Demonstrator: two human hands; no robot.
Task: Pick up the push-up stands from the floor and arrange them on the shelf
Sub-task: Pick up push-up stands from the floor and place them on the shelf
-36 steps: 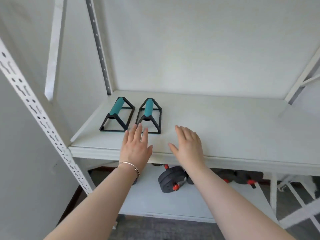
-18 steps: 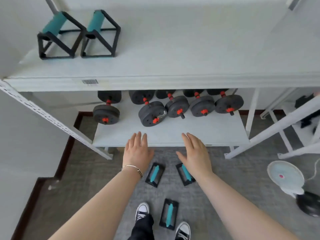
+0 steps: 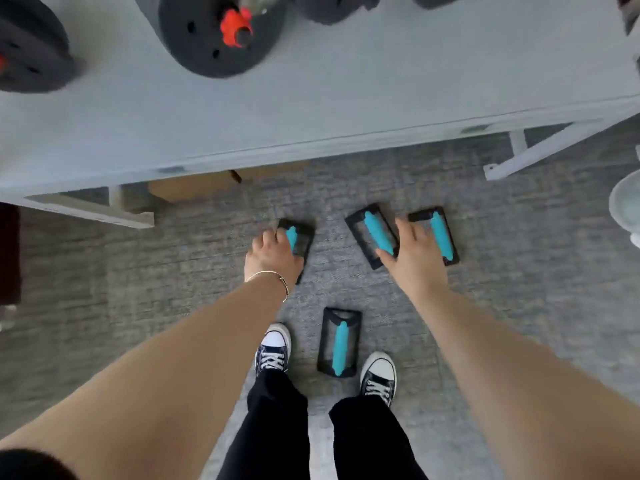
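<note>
Several black push-up stands with teal handles lie on the grey carpet. My left hand (image 3: pixel 273 258) is curled down over the leftmost stand (image 3: pixel 298 237), fingers closed around the near end of its handle; the stand rests on the floor. My right hand (image 3: pixel 415 258) is spread between two stands further right. Its thumb touches the handle of the middle stand (image 3: pixel 372 230), and its outer fingers lie next to the right stand (image 3: pixel 440 237). Another stand (image 3: pixel 340 342) lies between my shoes. The lower shelf board (image 3: pixel 311 109) runs across the top.
Black dumbbells with red collars (image 3: pixel 221 32) sit on the lower shelf board above the stands. A white shelf foot (image 3: pixel 104 213) is at the left and a white brace (image 3: pixel 540 154) at the right. My shoes (image 3: pixel 273 351) stand close behind the stands. A pale fan base (image 3: pixel 627 202) is at the right edge.
My view dropped from the upper shelf to the floor. Both hands went down to the stands; the left one closed over the leftmost stand, the right one reached between two others.
</note>
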